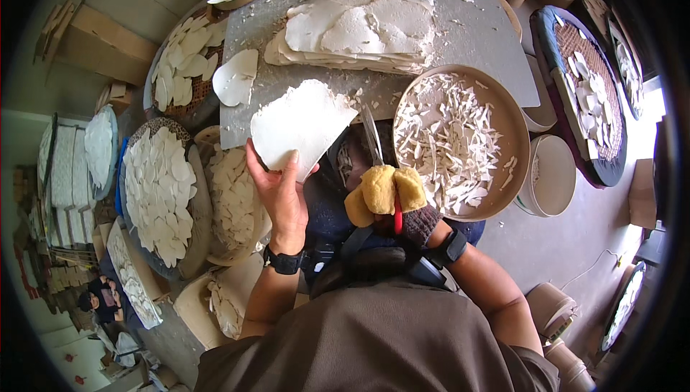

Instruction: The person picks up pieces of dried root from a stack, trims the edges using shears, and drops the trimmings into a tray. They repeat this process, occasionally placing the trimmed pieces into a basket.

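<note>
A broad white sheet is pinched by its near edge between thumb and fingers of the left grip, its far part over the tabletop's near edge. Right of it, the padded right grip is clenched on red-handled shears, tips close to the sheet's right corner. Beyond the left grip, a narrow open strip separates the sheet from a stack. A round tray of strips fills the room just right of the right grip.
</note>
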